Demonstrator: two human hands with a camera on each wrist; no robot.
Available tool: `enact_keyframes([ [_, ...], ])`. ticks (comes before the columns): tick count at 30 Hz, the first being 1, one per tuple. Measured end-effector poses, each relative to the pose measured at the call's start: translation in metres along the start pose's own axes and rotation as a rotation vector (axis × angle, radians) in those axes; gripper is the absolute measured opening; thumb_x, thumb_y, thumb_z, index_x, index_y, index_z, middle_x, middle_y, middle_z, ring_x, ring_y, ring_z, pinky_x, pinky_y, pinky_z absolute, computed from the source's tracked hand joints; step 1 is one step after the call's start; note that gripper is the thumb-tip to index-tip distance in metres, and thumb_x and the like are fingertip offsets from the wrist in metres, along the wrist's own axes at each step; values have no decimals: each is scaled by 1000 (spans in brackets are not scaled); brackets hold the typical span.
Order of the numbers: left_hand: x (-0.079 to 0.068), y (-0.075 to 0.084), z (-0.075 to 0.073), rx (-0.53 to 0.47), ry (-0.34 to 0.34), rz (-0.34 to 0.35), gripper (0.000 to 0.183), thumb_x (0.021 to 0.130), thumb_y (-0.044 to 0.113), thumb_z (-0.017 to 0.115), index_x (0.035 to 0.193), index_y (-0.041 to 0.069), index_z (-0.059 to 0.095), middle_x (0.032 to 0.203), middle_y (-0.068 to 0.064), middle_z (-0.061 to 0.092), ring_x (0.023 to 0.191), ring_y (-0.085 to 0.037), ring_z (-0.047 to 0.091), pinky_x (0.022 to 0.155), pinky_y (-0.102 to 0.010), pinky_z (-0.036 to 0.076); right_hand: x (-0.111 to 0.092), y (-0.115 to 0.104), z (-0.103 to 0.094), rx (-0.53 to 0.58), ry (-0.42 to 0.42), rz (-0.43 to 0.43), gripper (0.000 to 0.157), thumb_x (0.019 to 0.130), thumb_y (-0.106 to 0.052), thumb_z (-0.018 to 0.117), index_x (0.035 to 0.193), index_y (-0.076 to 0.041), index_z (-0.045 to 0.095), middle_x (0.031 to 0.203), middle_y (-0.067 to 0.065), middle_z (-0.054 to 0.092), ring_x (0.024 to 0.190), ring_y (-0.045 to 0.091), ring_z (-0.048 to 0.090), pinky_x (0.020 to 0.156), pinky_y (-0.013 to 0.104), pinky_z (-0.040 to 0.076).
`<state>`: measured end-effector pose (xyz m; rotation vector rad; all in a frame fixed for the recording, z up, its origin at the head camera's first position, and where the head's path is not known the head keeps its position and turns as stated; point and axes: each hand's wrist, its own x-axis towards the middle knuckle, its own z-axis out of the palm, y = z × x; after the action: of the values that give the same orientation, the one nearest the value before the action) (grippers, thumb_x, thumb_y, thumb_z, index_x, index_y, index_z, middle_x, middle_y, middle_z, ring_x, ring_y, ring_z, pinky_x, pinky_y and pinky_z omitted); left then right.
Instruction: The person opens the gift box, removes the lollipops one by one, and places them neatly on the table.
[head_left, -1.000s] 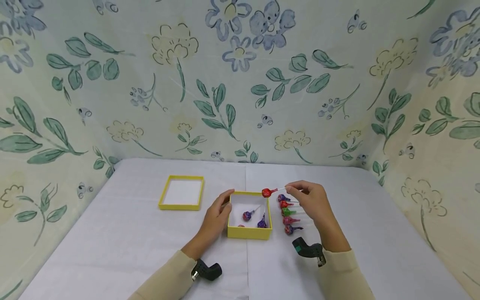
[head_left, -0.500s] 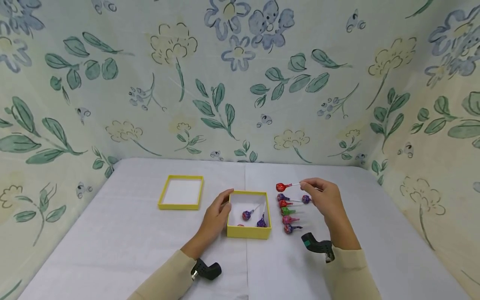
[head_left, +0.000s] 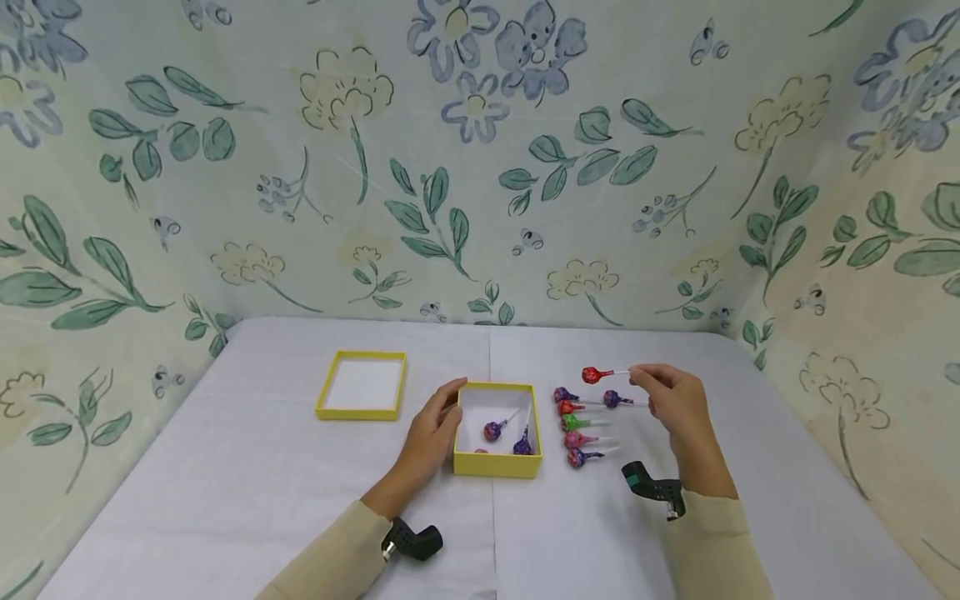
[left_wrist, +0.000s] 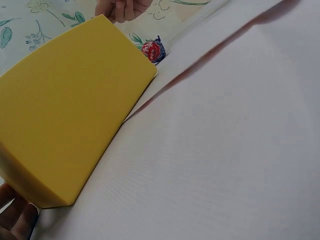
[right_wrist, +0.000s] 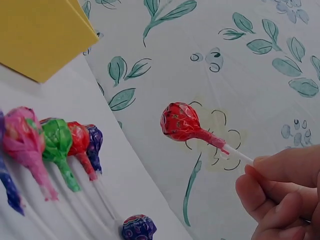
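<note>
My right hand pinches the white stick of a red-wrapped lollipop, raised above the table's right side. In the right wrist view the red lollipop points left, away from the fingertips. My left hand holds the left side of a yellow box; its fingers partly show at the box corner in the left wrist view. Inside the box lie a purple lollipop, another purple lollipop leaning by the right wall, and a pinkish one mostly hidden by the front wall.
A column of several wrapped lollipops, among them a green one and a pink one, lies right of the box. One purple lollipop starts a second column beside it. The yellow box lid lies at the left on the white-covered table.
My right hand has carried the red lollipop rightward from near the box, past the first column. The purple lollipop in the second column has come into view. My left hand stays on the box.
</note>
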<state>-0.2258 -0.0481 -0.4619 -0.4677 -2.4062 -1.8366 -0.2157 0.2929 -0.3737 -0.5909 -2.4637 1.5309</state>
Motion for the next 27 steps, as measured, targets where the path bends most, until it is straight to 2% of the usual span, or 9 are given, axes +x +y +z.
enact_keyframes([
  [3,0,-1,0,0,5,-4,44,102,17,45,140,38,44,144,7,45,131,-15,45,108,-37,39,3,5,-2,1,9,15,47,93,-47,58,123,-11,63,116,7,61,81,24,49,68,27,49],
  [7,0,-3,0,-3,6,10,43,102,15,44,143,28,45,144,5,45,131,-17,45,108,-39,40,8,11,-2,-2,4,33,48,93,-47,58,123,-10,63,115,8,61,78,24,49,64,26,47],
  [9,0,-4,0,-3,5,7,44,102,16,44,144,26,44,144,6,45,131,-16,45,108,-38,40,10,14,-2,-3,-2,48,49,93,-48,58,124,-9,63,115,8,61,77,24,50,63,26,46],
  [16,-1,-2,0,-5,2,14,44,102,17,44,142,35,44,146,4,44,131,-17,45,108,-38,39,16,27,-2,-20,-16,86,48,94,-45,57,125,-9,61,112,8,59,69,16,47,59,26,41],
  [27,0,-2,0,-22,-9,16,43,102,20,44,141,37,43,144,4,45,131,-20,45,107,-38,40,20,37,-6,-23,-35,97,47,94,-42,59,125,-7,61,107,6,59,67,14,46,57,24,40],
])
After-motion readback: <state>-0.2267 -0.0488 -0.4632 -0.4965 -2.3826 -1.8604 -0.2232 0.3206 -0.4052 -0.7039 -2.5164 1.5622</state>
